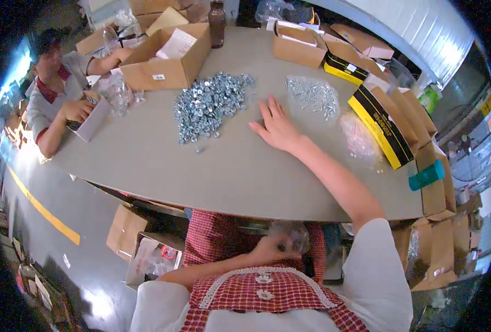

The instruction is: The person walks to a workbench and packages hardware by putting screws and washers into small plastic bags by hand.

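My right hand (pixel 277 126) lies on the grey table (pixel 240 177) with its fingers stretched out and nothing visible in them. To its left spreads a pile of small shiny metal parts (pixel 208 105) that look like nuts. On its other side is a clear bag of screws (pixel 313 95), and another clear bag with pinkish contents (pixel 360 135) lies nearer the edge. Down at my lap, below the table edge, my left hand (pixel 268 249) is closed on a clear plastic bag (pixel 294 237). A small dark spot shows by its fingers; I cannot make out what it is.
Across the table at left, a person (pixel 57 91) handles a small white box (pixel 92 119). A large cardboard box (pixel 168 58) and dark bottle (pixel 217 25) stand at the back. Black-yellow boxes (pixel 381 127) and a teal cylinder (pixel 426 176) line the right edge. An open box (pixel 152 257) sits below.
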The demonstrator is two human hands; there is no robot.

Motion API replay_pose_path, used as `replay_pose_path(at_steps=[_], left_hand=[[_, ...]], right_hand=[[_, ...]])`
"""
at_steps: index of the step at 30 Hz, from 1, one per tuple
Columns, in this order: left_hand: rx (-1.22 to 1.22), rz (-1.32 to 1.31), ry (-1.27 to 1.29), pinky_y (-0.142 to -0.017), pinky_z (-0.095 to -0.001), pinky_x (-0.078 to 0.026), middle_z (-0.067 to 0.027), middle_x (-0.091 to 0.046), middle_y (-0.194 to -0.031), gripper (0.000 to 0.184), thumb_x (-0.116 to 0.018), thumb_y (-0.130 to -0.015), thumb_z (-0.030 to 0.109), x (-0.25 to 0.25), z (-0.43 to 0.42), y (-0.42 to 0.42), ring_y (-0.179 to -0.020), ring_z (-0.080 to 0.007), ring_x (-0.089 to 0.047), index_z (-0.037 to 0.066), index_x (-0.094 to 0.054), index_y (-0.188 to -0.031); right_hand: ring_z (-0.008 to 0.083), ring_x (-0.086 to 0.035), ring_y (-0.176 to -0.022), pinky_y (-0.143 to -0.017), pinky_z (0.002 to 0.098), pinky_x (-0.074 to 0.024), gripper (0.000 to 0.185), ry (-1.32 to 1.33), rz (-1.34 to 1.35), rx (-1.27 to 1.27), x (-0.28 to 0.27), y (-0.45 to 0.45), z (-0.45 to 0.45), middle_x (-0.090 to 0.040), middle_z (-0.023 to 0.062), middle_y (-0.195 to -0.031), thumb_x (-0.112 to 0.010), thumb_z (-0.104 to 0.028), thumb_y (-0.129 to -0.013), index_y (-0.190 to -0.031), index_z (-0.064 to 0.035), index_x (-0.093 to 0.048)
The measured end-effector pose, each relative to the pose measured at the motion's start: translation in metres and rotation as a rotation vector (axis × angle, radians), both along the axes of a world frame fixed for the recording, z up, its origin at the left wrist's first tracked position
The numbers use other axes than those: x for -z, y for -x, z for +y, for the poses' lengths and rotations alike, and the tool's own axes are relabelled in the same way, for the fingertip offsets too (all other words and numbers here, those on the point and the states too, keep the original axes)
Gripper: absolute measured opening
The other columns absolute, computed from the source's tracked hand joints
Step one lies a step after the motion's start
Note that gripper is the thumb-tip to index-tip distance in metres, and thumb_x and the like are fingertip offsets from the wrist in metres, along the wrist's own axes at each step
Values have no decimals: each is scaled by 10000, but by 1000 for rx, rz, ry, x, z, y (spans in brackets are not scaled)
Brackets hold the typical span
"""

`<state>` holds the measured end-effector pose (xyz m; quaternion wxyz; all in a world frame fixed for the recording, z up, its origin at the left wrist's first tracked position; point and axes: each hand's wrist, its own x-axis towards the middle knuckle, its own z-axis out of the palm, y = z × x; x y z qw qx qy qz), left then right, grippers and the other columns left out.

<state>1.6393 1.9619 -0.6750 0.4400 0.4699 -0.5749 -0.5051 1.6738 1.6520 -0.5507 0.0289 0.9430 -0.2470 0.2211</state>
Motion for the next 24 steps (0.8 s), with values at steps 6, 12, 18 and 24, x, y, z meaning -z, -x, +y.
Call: replay_pose_path(at_steps=[6, 12, 18, 24], left_hand=[[176, -91, -77, -800, -378, -523, -133, -682, -925, 464, -813, -793, 462, -32, 1, -17, -873, -283, -664, 80, -599, -946], [144, 40, 68, -795, -390, -521, -135, -678, -919, 390, -787, -822, 429, 22, -5, -3, -859, -266, -659, 94, -615, -920], [98, -6, 105, -796, -419, -529, -155, -685, -956, 400, -762, -834, 451, 55, -15, 3, -875, -319, -668, 89, -625, -937], [10, -142, 140, -818, -429, -535, -163, -694, -990, 450, -785, -795, 484, 45, -15, -1, -919, -345, -678, 92, -644, -965]], right_hand=[[496, -280, -1413, -1179, 543, -228, 864, -137, 41, -77, -1, -74, -30, -233, 341, -1543, -446, -607, -965, -1473, 76, -296], [463, -282, -1418, -1177, 539, -228, 813, -105, 60, -208, 5, -63, -4, -297, 281, -1533, -427, -575, -984, -1483, 52, -291], [462, -313, -1399, -1177, 525, -235, 733, -56, 99, -244, -17, 20, 73, -336, 266, -1512, -526, -496, -965, -1459, 10, -334], [326, -309, -1442, -1195, 451, -230, 715, -686, -158, -331, -28, 75, 71, -389, 165, -1519, -637, -246, -885, -1490, -33, -323]])
